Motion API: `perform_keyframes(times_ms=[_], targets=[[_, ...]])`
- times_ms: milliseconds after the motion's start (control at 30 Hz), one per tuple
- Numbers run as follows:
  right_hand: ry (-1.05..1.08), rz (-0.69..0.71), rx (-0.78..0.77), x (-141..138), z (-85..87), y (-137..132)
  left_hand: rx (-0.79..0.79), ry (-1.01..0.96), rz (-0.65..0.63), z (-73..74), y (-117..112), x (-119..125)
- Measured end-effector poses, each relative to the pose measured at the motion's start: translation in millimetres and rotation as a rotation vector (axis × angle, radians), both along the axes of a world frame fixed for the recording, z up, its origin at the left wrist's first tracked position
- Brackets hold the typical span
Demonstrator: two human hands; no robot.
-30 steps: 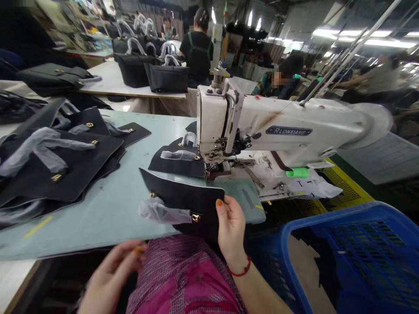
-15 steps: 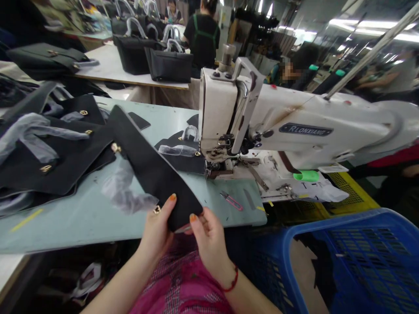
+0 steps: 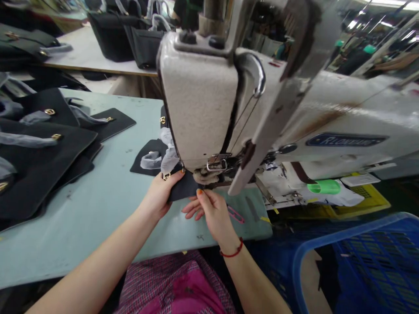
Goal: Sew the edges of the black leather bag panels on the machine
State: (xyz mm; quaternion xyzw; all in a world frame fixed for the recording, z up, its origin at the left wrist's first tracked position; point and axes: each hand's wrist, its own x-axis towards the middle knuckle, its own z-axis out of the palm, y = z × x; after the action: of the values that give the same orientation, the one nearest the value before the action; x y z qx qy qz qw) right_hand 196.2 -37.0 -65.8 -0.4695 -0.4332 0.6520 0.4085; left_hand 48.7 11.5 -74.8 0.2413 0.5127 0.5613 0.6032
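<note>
A black bag panel (image 3: 185, 188) with a wrapped handle (image 3: 170, 158) and gold-coloured hardware lies under the head of the sewing machine (image 3: 200, 96). My left hand (image 3: 160, 194) grips its left part, thumb on top beside the hardware. At the near right corner, my right hand (image 3: 212, 209) pinches the edge between thumb and forefinger, the other fingers spread below. The machine head hides the panel's far part and the needle. Left of it on the table lies another black piece with a wrapped handle (image 3: 151, 160).
Black bag panels (image 3: 42, 161) are piled on the left of the pale green table (image 3: 108, 218). Pink-handled snips (image 3: 236, 214) lie right of my right hand. A blue basket (image 3: 301, 257) stands at lower right. Finished-looking black bags (image 3: 109, 37) stand on the table behind.
Both hands have carried the black panel forward from the table's front edge to beneath the machine head. The view has moved closer to the machine.
</note>
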Motion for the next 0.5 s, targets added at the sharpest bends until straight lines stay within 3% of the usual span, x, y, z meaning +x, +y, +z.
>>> perform_keyframes(times_ms=[333, 500], targets=[[0.0, -0.014, 0.033, 1, -3.3, 6, 0.029, 0.003, -0.028, -2.7, 10, -3], [-0.025, -0.008, 0.017, 1, -3.9, 6, 0.01, 0.008, -0.033, 3.0, 13, -1]])
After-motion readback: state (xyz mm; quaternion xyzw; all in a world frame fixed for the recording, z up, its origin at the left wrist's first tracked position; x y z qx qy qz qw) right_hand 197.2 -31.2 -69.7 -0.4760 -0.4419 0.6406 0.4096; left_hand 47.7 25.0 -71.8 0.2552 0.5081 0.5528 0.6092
